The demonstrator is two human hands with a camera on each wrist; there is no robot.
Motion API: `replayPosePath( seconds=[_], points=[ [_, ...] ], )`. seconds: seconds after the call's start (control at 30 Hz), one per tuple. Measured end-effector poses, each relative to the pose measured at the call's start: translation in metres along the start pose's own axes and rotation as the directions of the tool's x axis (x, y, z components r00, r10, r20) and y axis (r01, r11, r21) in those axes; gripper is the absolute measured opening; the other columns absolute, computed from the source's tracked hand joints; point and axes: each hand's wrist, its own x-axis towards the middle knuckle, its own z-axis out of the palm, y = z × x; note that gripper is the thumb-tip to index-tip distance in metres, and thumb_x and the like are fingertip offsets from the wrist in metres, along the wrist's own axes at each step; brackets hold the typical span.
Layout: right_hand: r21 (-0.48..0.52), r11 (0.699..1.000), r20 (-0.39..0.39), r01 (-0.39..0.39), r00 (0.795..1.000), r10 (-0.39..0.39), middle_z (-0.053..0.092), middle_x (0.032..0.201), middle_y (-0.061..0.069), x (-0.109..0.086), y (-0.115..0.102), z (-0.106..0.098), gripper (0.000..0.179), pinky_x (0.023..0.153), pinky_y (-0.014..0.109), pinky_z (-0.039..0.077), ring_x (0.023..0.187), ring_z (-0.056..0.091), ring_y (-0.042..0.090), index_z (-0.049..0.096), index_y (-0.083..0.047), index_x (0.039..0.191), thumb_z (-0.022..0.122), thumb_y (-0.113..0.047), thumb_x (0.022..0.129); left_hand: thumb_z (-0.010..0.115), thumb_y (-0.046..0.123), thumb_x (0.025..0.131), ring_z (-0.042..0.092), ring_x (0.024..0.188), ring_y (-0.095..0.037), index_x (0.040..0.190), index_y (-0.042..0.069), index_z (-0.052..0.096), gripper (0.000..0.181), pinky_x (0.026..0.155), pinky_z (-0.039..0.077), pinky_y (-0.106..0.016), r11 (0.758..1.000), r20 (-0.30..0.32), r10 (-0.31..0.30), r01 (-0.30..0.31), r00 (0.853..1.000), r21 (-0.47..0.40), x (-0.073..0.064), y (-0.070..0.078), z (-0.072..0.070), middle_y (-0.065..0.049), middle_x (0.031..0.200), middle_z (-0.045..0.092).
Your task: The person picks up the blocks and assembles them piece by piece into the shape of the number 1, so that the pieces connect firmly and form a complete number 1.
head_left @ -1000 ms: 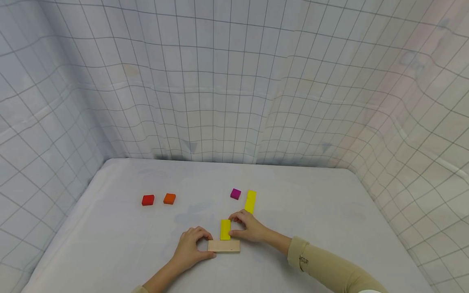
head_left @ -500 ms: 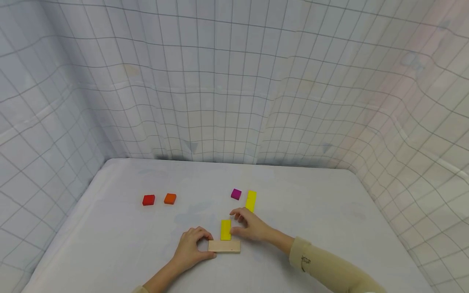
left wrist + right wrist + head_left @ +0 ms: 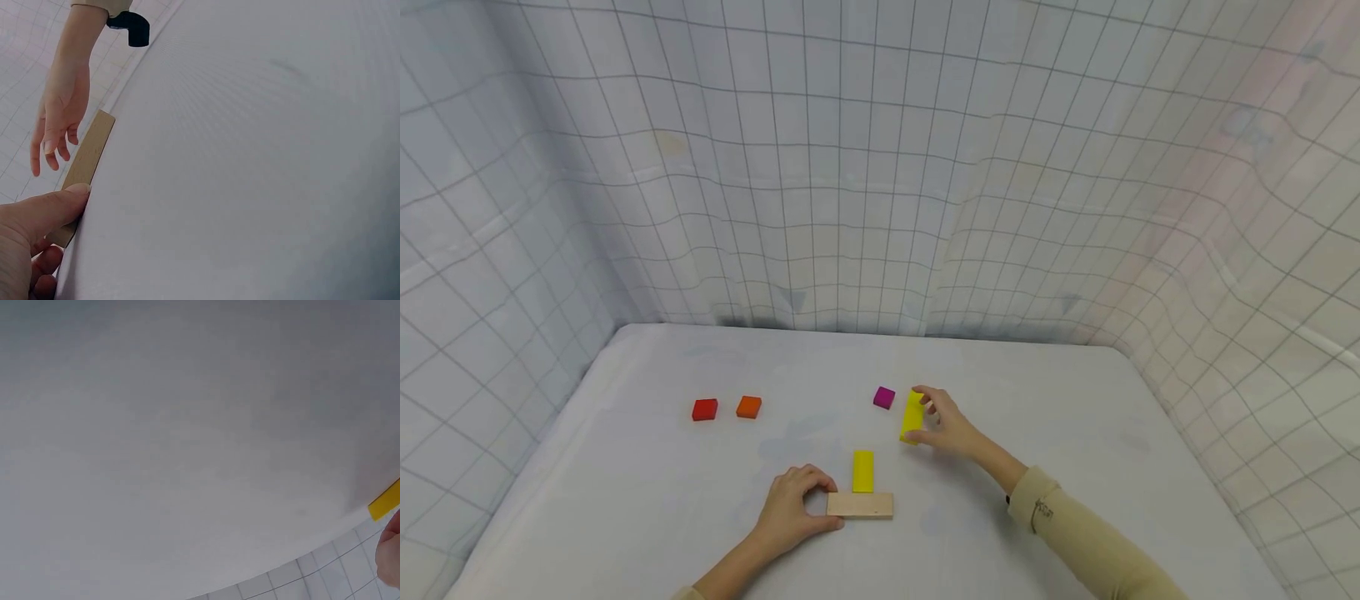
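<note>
Left hand (image 3: 793,504) pinches end of wood block (image 3: 867,506) on surface (image 3: 1022,392), short yellow block (image 3: 863,472) at its far edge, right hand (image 3: 951,428), fingers parted along long yellow block (image 3: 912,418), cannot tell if gripped

Left hand (image 3: 795,503): thumb and fingers bowed into a C and held in a pinch, thumb set nearer the body. Left forearm (image 3: 735,562) angled in from below. Right hand (image 3: 950,427) extended farther out, thumb and forefinger held apart, palm turned inward; right forearm (image 3: 998,463) bared below the sleeve (image 3: 1082,537). Right fingertip contact can't be fairly judged; that hand is cropped in the right wrist view.
</note>
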Motion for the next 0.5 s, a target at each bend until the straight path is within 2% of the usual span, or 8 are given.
replayPosePath(
  seconds=[0.2, 0.5],
  points=[
    [-0.030, 0.997, 0.052, -0.064, 0.996, 0.066, 0.041, 0.118, 0.014, 0.000, 0.010, -0.005, 0.079, 0.090, 0.042, 0.036, 0.105, 0.040, 0.027, 0.033, -0.007, 0.136, 0.077, -0.026, 0.073, 0.085, 0.034, 0.055, 0.042, 0.078, -0.004, 0.080, 0.027, 0.061, 0.036, 0.074, 0.033, -0.033, 1.000, -0.004, 0.012, -0.012, 1.000, -0.002, 0.000, 0.001, 0.000, 0.020, 0.083, 0.054],
    [-0.006, 0.991, 0.070, -0.135, 0.988, 0.135, 0.040, 0.117, 0.012, 0.002, 0.017, -0.005, 0.087, 0.096, 0.044, 0.034, 0.109, 0.038, 0.027, 0.029, -0.006, 0.138, 0.079, -0.028, 0.070, 0.086, 0.032, 0.055, 0.042, 0.079, -0.004, 0.080, 0.028, 0.060, 0.036, 0.075, 0.032, -0.033, 1.000, -0.008, 0.019, -0.019, 1.000, -0.003, -0.001, 0.001, 0.000, 0.020, 0.083, 0.053]
  ],
)
